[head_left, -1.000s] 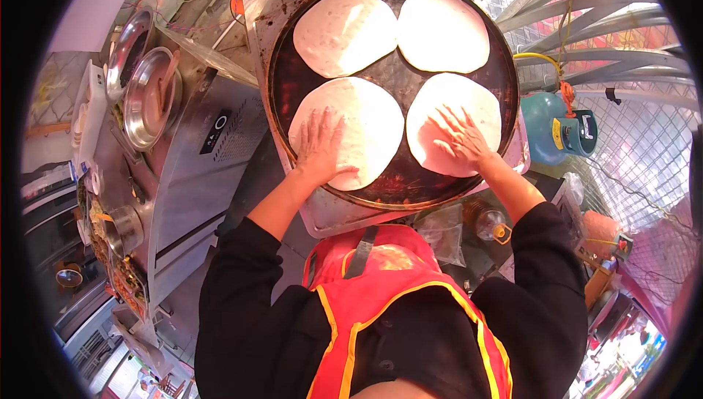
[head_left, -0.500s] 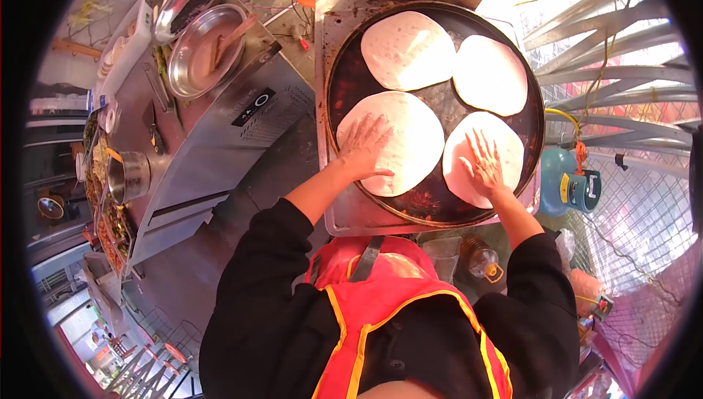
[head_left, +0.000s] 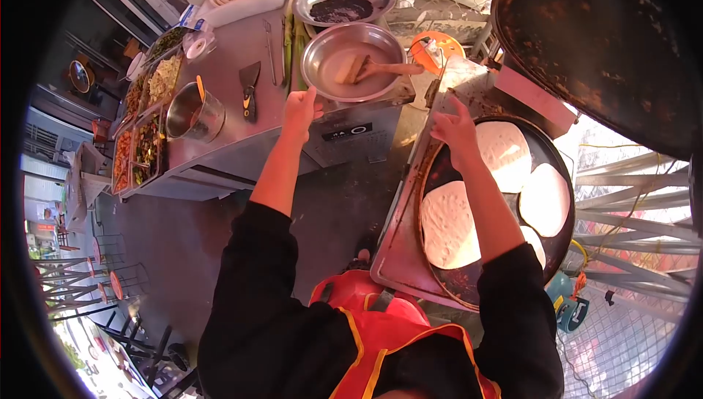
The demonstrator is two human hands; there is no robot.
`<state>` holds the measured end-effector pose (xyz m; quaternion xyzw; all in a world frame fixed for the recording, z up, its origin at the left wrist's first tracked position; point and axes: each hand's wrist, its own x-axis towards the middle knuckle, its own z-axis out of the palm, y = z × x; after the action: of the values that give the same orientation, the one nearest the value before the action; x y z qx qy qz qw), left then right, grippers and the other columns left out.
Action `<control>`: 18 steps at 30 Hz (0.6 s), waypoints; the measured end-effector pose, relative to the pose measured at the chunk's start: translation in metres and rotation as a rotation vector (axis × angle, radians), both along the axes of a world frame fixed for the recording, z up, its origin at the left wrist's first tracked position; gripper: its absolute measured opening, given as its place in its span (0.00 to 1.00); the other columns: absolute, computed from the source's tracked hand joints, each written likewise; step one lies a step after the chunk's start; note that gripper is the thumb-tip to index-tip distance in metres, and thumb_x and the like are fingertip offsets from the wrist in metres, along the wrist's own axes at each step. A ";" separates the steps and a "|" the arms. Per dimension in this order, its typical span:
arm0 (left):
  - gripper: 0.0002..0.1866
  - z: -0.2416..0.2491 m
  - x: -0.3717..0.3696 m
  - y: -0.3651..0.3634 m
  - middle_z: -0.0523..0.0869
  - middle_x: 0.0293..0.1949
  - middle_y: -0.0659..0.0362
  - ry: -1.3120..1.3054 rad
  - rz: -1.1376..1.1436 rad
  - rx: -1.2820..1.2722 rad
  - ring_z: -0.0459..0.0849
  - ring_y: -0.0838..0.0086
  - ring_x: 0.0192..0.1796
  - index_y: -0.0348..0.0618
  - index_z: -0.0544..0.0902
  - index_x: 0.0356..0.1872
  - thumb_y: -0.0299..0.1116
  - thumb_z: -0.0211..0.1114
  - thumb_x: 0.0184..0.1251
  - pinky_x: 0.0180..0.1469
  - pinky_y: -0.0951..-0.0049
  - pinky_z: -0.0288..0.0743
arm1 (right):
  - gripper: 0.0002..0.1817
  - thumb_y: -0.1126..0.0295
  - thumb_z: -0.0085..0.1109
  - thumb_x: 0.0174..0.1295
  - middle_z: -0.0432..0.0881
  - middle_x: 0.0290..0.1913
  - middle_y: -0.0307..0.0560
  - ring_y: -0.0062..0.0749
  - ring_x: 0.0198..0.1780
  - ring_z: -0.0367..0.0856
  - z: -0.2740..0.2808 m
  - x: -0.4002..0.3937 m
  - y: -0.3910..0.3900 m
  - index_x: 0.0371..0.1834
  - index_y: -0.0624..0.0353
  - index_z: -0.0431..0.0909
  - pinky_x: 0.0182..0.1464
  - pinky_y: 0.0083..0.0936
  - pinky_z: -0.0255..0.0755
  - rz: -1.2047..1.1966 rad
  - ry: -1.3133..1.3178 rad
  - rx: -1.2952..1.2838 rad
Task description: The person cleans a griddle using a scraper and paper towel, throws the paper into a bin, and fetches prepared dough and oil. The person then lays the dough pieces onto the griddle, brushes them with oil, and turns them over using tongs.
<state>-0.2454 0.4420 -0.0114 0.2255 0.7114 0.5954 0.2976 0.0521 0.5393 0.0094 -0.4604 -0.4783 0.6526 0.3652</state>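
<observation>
My left hand (head_left: 300, 115) is raised at the near edge of the steel counter, beside a shallow metal bowl (head_left: 315, 80). Its fingers are loosely curled with the thumb apart, and nothing shows in it. A wooden-handled brush (head_left: 388, 69) lies in that bowl. Over the left rim of a round black griddle pan (head_left: 505, 285), my right hand (head_left: 457, 134) is empty, index finger stretched out and the others bent. Flat round dough breads lie in the pan: a near-left one (head_left: 448, 227), a far one (head_left: 505, 151), a right one (head_left: 545, 200), and one partly hidden by my right forearm.
A large dark lid (head_left: 593, 40) stands raised behind the pan. On the counter are a bowl of dark seeds (head_left: 343, 8), a spatula (head_left: 250, 91), a steel pot (head_left: 196, 115) and trays of chopped fillings (head_left: 150, 143). A gas cylinder (head_left: 567, 304) stands at right.
Both hands have lifted off the two near breads. The view has turned left; my left hand is now by the metal bowl and my right hand over the pan's left rim.
</observation>
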 end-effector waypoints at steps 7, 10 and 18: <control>0.18 0.015 -0.039 -0.018 0.78 0.33 0.58 -0.050 -0.028 0.066 0.84 0.72 0.32 0.36 0.72 0.41 0.44 0.58 0.68 0.29 0.75 0.79 | 0.10 0.68 0.64 0.58 0.69 0.26 0.31 0.16 0.21 0.67 -0.009 -0.099 0.061 0.39 0.52 0.73 0.22 0.15 0.65 -0.093 0.289 -0.179; 0.20 0.018 -0.089 -0.097 0.78 0.35 0.58 -0.111 0.365 0.185 0.84 0.69 0.31 0.37 0.72 0.40 0.47 0.60 0.67 0.28 0.73 0.79 | 0.08 0.69 0.60 0.61 0.70 0.26 0.31 0.16 0.22 0.68 -0.034 -0.081 0.063 0.42 0.52 0.73 0.22 0.14 0.64 -0.073 0.306 -0.303; 0.11 0.024 -0.238 -0.197 0.79 0.29 0.52 -0.098 0.572 0.161 0.86 0.62 0.27 0.34 0.72 0.30 0.33 0.58 0.65 0.26 0.72 0.79 | 0.24 0.69 0.58 0.62 0.75 0.37 0.37 0.18 0.30 0.72 -0.012 -0.043 0.001 0.60 0.60 0.65 0.31 0.17 0.69 -0.192 0.005 -0.055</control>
<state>-0.4830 0.2452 0.0128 0.0097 0.6813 0.7198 0.1327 0.0092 0.5402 -0.0026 -0.5124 -0.4130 0.6286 0.4143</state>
